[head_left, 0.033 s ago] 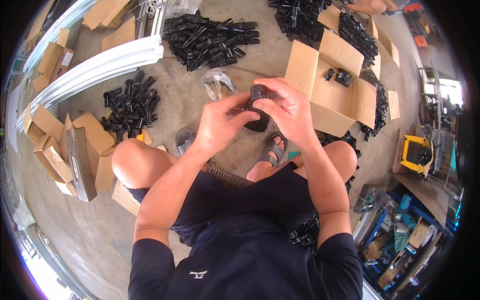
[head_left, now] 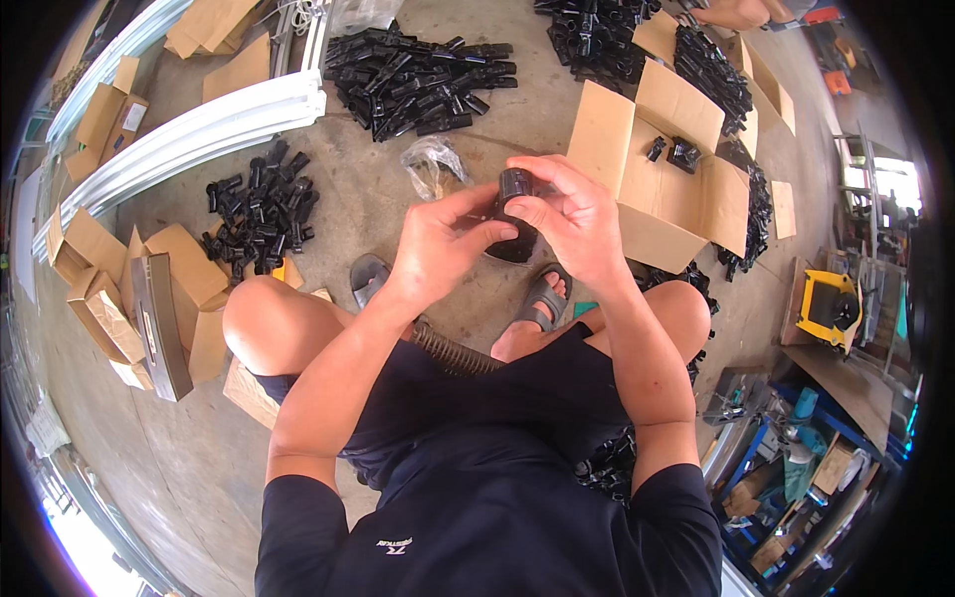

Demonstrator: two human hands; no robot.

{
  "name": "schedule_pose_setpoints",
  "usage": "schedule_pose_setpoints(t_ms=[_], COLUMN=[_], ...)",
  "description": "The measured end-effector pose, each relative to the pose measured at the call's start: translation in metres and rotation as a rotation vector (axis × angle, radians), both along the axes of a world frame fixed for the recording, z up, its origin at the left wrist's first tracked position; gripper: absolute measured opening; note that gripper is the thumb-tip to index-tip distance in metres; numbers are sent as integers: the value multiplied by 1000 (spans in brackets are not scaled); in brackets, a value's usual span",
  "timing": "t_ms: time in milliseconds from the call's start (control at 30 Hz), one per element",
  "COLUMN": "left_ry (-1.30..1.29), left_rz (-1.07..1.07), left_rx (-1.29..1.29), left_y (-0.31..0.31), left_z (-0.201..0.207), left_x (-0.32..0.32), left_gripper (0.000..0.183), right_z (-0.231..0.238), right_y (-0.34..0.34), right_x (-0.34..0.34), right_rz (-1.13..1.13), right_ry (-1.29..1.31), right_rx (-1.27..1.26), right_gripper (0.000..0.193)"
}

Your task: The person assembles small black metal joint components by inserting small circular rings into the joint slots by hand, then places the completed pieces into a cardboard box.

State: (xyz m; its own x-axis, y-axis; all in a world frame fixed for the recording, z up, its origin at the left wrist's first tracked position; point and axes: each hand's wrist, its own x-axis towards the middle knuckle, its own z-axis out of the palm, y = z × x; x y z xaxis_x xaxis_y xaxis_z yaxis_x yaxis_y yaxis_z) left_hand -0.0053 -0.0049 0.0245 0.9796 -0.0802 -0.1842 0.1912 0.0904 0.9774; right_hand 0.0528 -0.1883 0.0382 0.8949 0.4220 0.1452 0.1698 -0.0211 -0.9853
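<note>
As you've got the black fitting (head_left: 516, 183) up off the floor (head_left: 328, 438), between both hands and ahead of your knees, steady it first. Right grip (head_left: 575, 227): closed on the upper round end, thumb on the near side, fingers wrapping the far side. Left grip (head_left: 438, 244): narrow, looks closed on the lower left side; how firmly, can't tell, contact partly hidden. Lower end hard to read too: a dark piece (head_left: 514, 249) shows just under your left thumb, joined or separate unclear.

To do it well, let the left hand anchor and the right do the fine work, I'd say. Line up along the fitting's length, press evenly, don't tilt. Smooth, glossy surface probably slips, so use full finger pads and set the thumb clear of the rim, where it may get pinched. Tip the round end toward you to see it.

Further out: clear bag (head_left: 433, 167) on the floor just beyond your left hand, don't snag it. Open carton (head_left: 662, 204) to the right, two black pieces inside. Loose black parts in a left pile (head_left: 261, 211) and a bigger far pile (head_left: 408, 82); a drop there would be hard to pick out.
</note>
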Motion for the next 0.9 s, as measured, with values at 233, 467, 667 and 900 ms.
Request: schedule_pose_setpoints(t_ms=[233,467,667,900], left_ry=[-4,-102,-196,-261], left_rz=[60,205,295,183], left_rx=[-47,287,319,480], left_y=[1,6,28,18], left_z=[-6,4,-13,-17], left_x=[0,25,26,20], left_gripper=[45,61,42,41], right_z=[-11,-88,-229,-327], right_y=[-4,-39,-23,-41], right_x=[4,81,82,36], right_rz=[46,-122,190,164], right_ry=[265,151,-19,-201], right_rx=[124,-732,-1375,-1114], right_gripper=[39,34,28,27])
